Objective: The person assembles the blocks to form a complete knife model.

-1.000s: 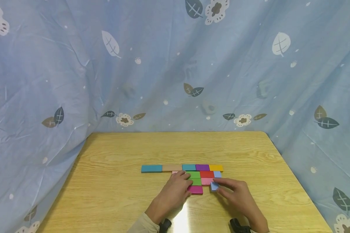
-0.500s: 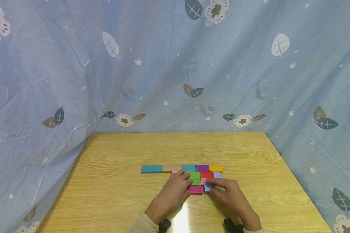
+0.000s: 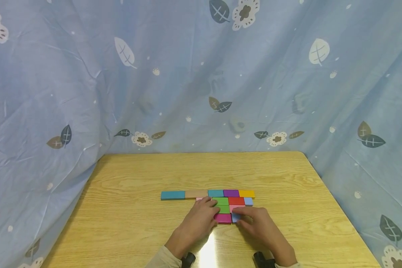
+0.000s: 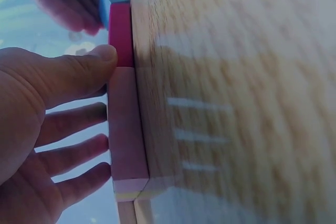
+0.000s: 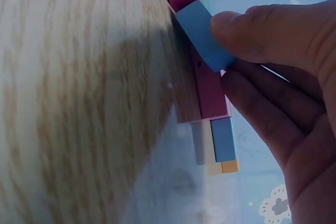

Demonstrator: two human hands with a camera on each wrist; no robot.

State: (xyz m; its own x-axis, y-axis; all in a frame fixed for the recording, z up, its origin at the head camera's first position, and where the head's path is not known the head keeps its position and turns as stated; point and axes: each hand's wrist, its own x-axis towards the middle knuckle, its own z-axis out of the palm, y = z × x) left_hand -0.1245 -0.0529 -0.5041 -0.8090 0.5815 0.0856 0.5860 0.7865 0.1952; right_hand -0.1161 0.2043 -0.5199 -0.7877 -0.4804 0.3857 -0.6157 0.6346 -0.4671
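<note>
My right hand (image 3: 262, 226) pinches a small light blue block (image 5: 202, 32) between thumb and fingers. In the right wrist view this block is tilted, one end at the magenta block (image 3: 223, 219) and a pink block (image 3: 235, 208) behind it. My left hand (image 3: 195, 220) rests on the left part of the block layout with spread fingers. In the left wrist view its thumb touches the magenta block near a long pink block (image 4: 126, 124). Two green blocks (image 3: 223, 201) show beside its fingertips. The left hand hides part of the layout.
A back row holds a long teal block (image 3: 172, 195), a tan block (image 3: 196, 194), a shorter teal block (image 3: 216, 193), a purple block (image 3: 231, 193) and a yellow block (image 3: 246, 193). Red (image 3: 236, 201) and light blue (image 3: 248, 201) blocks adjoin it. Everything lies on a wooden table (image 3: 127, 223).
My right hand has moved left with the light blue block, from apart at the right to beside the magenta block. My left hand stays in place on the blocks.
</note>
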